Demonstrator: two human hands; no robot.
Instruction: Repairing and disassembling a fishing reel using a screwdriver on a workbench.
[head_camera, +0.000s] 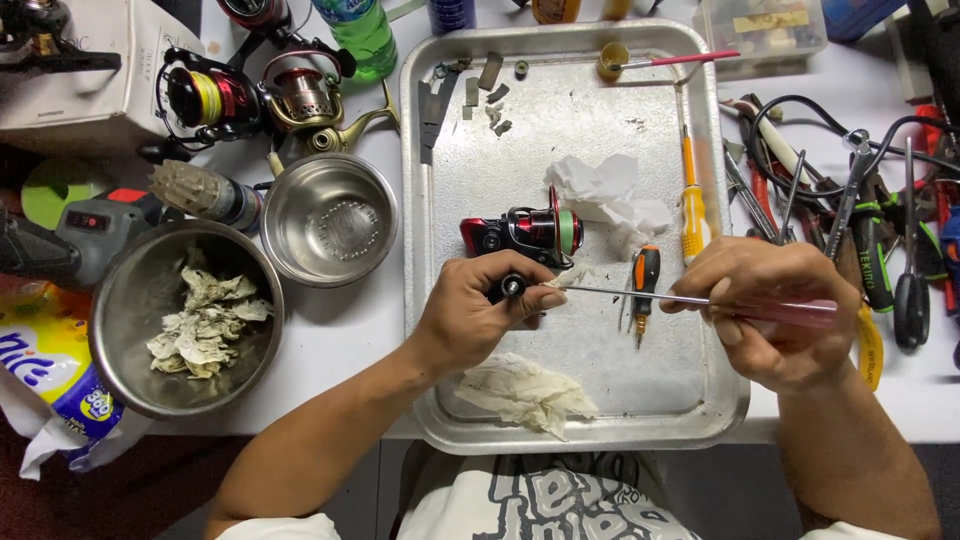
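My left hand (478, 310) grips a small black round part (513, 286) over the metal tray (700, 400). My right hand (770, 310) holds a long thin tool with a pink handle (800, 312); its metal shaft (630, 294) runs left, and its tip carries a bit of white tissue close to the black part. A red and black fishing reel (520, 232) with a green spool lies on the tray just beyond my left hand. Crumpled white tissue (605, 195) lies beside the reel, and another wad (520, 392) lies below my left wrist.
On the tray lie a yellow screwdriver (691, 205), an orange-black screwdriver (645, 280) and small metal parts (480, 90). Left of it stand a small steel bowl (330, 220), a larger bowl with used tissue (185, 320) and more reels (260, 95). Pliers and cables (860, 200) crowd the right.
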